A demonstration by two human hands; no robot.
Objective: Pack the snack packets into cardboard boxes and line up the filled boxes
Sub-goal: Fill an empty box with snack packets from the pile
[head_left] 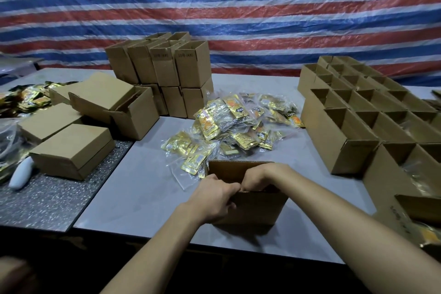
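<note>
A small open cardboard box stands near the front edge of the grey table. My left hand grips its near left rim, fingers curled over the edge. My right hand reaches down into the box from the right, its fingers hidden inside. Just behind the box lies a loose heap of gold and orange snack packets.
Rows of open boxes fill the right side. A stack of upright boxes stands at the back. Closed boxes lie at the left beside more packets and a white object. A striped tarp hangs behind.
</note>
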